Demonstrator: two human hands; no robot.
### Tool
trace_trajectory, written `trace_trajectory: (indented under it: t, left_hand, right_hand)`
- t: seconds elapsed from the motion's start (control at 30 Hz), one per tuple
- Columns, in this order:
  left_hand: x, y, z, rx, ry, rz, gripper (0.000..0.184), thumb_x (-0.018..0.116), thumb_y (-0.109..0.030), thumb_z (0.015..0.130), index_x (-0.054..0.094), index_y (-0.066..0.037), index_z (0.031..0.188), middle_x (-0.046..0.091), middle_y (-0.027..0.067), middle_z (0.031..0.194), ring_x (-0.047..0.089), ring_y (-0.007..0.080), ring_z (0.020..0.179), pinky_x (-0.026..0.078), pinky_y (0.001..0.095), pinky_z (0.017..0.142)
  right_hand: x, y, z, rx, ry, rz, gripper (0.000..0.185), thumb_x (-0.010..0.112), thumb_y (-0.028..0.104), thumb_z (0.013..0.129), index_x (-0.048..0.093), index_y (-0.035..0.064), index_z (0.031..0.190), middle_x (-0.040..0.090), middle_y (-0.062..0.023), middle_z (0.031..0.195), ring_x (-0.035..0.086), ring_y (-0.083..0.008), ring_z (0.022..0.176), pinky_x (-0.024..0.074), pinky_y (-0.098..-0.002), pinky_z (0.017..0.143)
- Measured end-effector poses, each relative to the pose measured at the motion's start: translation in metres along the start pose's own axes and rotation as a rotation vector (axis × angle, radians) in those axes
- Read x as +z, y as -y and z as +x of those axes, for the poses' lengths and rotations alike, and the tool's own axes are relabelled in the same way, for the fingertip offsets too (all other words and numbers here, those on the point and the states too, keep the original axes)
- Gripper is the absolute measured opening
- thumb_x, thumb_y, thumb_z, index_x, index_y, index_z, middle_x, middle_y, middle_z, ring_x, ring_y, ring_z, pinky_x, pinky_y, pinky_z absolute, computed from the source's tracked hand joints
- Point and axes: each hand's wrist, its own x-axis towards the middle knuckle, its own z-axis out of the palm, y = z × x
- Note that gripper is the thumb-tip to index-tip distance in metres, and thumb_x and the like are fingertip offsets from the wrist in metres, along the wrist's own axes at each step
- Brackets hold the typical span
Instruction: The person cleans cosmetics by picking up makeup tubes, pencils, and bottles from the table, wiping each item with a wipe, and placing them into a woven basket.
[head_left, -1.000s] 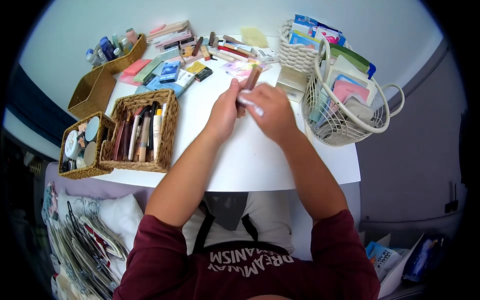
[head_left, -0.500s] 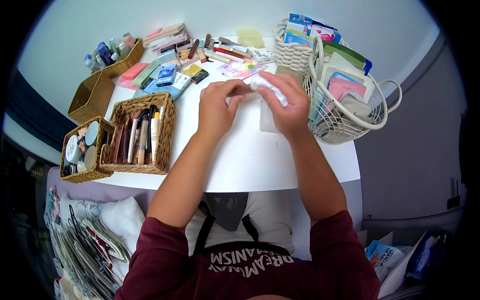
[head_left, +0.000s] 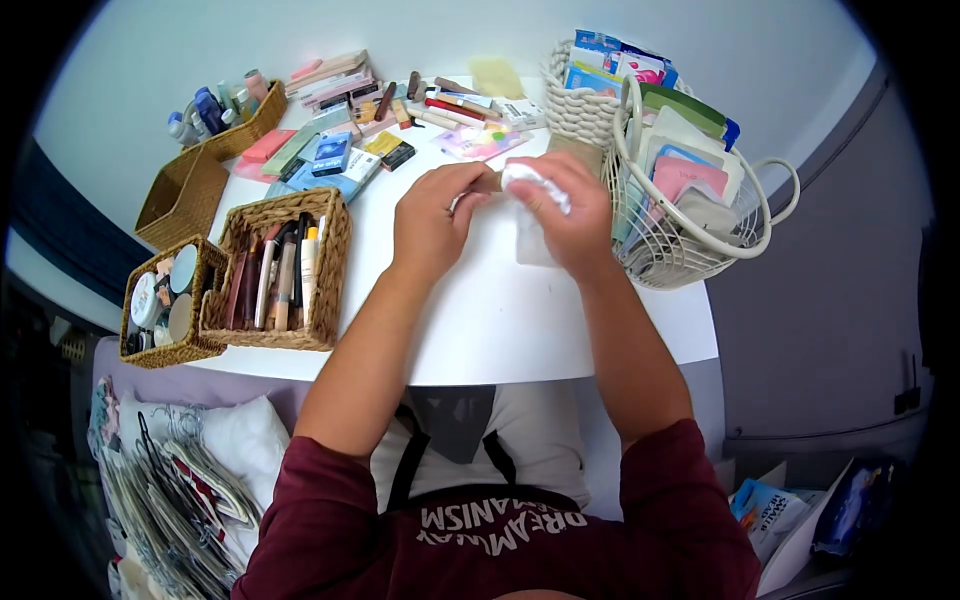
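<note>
My right hand (head_left: 578, 212) is closed around a crumpled white tissue (head_left: 540, 188), with its thumb pressed on top. Facing it, my left hand (head_left: 430, 222) has its fingers and thumb pinched on a small brownish item (head_left: 494, 181), mostly hidden by the fingers. The tissue meets the end of that item, or comes very near it. Beneath my right hand lies a pale, translucent flat piece (head_left: 534, 246) on the white table (head_left: 480, 330). A colourful card-like packet (head_left: 482, 142) lies just beyond both hands.
Left stands a woven basket (head_left: 337, 270) of cosmetic tubes, beside a smaller basket (head_left: 205, 340) of round containers. Behind are boxes (head_left: 332, 153) and pens or tubes (head_left: 462, 105). On the right, a white wire basket (head_left: 690, 262) stands near my right hand, before a rope basket (head_left: 580, 112).
My right hand has shifted slightly left, its fingers curling further over the tissue. My left hand stays almost where it was, still pinching the small item.
</note>
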Motion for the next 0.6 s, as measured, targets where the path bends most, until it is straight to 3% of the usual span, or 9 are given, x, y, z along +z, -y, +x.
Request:
trace_trajectory:
  t: [0.07, 0.2, 0.3, 0.33, 0.4, 0.5, 0.6]
  left_hand:
    - [-0.003, 0.001, 0.0, 0.07, -0.025, 0.062, 0.031, 0.073, -0.003, 0.078, 0.067, -0.008, 0.108, 0.07, 0.0088, 0.103, 0.067, 0.0286, 0.094, 0.054, 0.0348, 0.083]
    - [-0.002, -0.002, 0.002, 0.083, -0.017, 0.019, 0.026, 0.072, -0.003, 0.08, 0.067, -0.006, 0.106, 0.071, 0.0089, 0.102, 0.069, 0.0244, 0.09, 0.055, 0.0333, 0.078]
    - [-0.004, -0.013, 0.004, -0.338, 0.022, -0.318, 0.023, 0.066, -0.004, 0.089, 0.061, 0.0, 0.111, 0.07, 0.0121, 0.105, 0.068, 0.0205, 0.093, 0.055, 0.0318, 0.083]
    - [0.0, -0.006, 0.008, -0.441, -0.046, -0.677, 0.021, 0.059, -0.013, 0.098, 0.057, 0.002, 0.111, 0.068, 0.0148, 0.107, 0.068, 0.0186, 0.091, 0.058, 0.0299, 0.08]
    - [-0.012, -0.003, 0.014, -0.732, -0.06, -0.923, 0.025, 0.052, -0.022, 0.102, 0.056, 0.001, 0.111, 0.067, 0.0176, 0.107, 0.069, 0.0186, 0.088, 0.06, 0.0285, 0.077]
    - [-0.012, 0.009, 0.011, -0.846, -0.089, -1.24, 0.03, 0.048, -0.029, 0.103, 0.057, -0.001, 0.111, 0.067, 0.0157, 0.105, 0.069, 0.018, 0.084, 0.061, 0.0284, 0.074]
    - [-0.008, 0.005, 0.006, -0.873, 0.038, -1.382, 0.03, 0.048, -0.03, 0.103, 0.057, -0.002, 0.111, 0.066, 0.0144, 0.103, 0.07, 0.019, 0.085, 0.061, 0.0288, 0.074]
  right_hand:
    - [0.004, 0.004, -0.003, 0.038, 0.082, 0.042, 0.019, 0.075, 0.011, 0.082, 0.07, 0.0, 0.097, 0.066, -0.0085, 0.089, 0.063, -0.0184, 0.083, 0.0487, -0.0287, 0.076]
    - [0.003, -0.008, -0.002, 0.138, -0.037, 0.007, 0.017, 0.075, 0.01, 0.083, 0.07, 0.0003, 0.096, 0.067, -0.0094, 0.09, 0.065, -0.0187, 0.083, 0.0495, -0.0293, 0.076]
    - [0.005, -0.009, -0.003, 0.123, -0.101, -0.039, 0.017, 0.074, 0.01, 0.083, 0.069, 0.0003, 0.096, 0.067, -0.0097, 0.09, 0.065, -0.019, 0.083, 0.0498, -0.0297, 0.076]
    - [0.006, -0.007, -0.004, 0.109, -0.098, -0.031, 0.017, 0.075, 0.009, 0.082, 0.069, 0.0003, 0.096, 0.067, -0.0097, 0.09, 0.065, -0.0191, 0.083, 0.0498, -0.0297, 0.076]
    - [0.009, -0.005, -0.005, 0.021, -0.066, -0.024, 0.018, 0.076, 0.008, 0.081, 0.069, 0.0005, 0.096, 0.067, -0.0098, 0.09, 0.065, -0.0204, 0.083, 0.05, -0.0302, 0.076]
    - [0.01, -0.001, -0.007, -0.155, 0.018, -0.051, 0.02, 0.077, 0.005, 0.077, 0.068, 0.0014, 0.095, 0.067, -0.0104, 0.089, 0.065, -0.024, 0.082, 0.0507, -0.0319, 0.075]
    - [0.015, 0.001, -0.009, -0.227, 0.084, -0.083, 0.022, 0.078, 0.003, 0.074, 0.067, 0.0022, 0.093, 0.066, -0.0112, 0.088, 0.065, -0.0275, 0.081, 0.0513, -0.0336, 0.073]
